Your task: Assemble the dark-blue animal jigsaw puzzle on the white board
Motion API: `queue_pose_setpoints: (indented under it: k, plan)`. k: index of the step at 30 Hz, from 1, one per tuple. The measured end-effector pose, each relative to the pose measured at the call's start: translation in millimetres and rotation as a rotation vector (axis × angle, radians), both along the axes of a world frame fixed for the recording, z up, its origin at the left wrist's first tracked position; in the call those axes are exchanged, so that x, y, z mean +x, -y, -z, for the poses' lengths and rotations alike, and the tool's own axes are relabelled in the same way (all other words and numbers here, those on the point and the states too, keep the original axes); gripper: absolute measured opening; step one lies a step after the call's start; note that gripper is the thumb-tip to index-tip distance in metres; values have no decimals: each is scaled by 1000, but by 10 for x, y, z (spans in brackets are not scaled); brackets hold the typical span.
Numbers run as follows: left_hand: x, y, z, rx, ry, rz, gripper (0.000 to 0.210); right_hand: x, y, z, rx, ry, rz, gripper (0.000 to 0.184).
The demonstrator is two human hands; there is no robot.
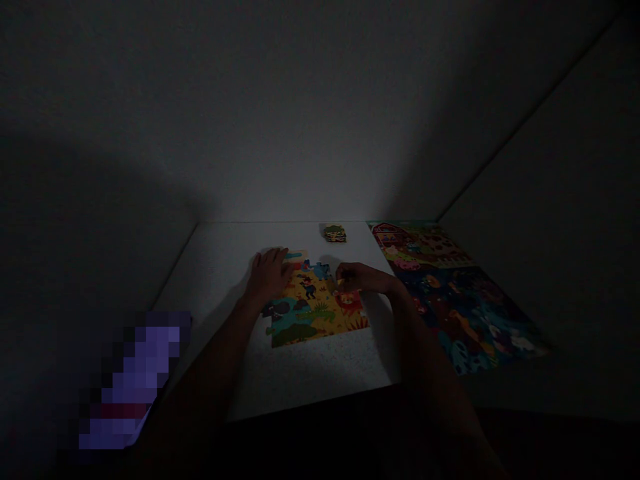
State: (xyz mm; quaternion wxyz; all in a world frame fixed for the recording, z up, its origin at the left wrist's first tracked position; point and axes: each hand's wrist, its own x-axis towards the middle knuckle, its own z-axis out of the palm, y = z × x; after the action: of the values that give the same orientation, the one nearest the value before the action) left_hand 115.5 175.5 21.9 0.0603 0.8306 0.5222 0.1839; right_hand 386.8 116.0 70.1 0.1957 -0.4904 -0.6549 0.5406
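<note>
A partly assembled jigsaw puzzle (313,313) with animals on a yellow and green ground lies flat on the white table. My left hand (269,275) rests with fingers spread over its upper left edge. At the upper right edge, my right hand (363,277) has its fingers pinched together around what looks like a puzzle piece (341,283), largely covered by the fingers. Beyond both hands, a small stack of puzzle pieces (334,233) sits near the back of the table.
To the right lie colourful picture sheets or finished puzzles, a farm scene (425,247) behind a dark blue animal scene (465,317). Walls (300,133) rise at the back and sides. A blurred purple screen-like object (140,380) is at lower left. The light is dim.
</note>
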Motion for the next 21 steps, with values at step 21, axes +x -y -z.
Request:
queue_pose_setpoints:
  k: [21]
  plan:
    - [-5,-21,5,-16,29,-13,45,87,-57,64,46,-284,365,30]
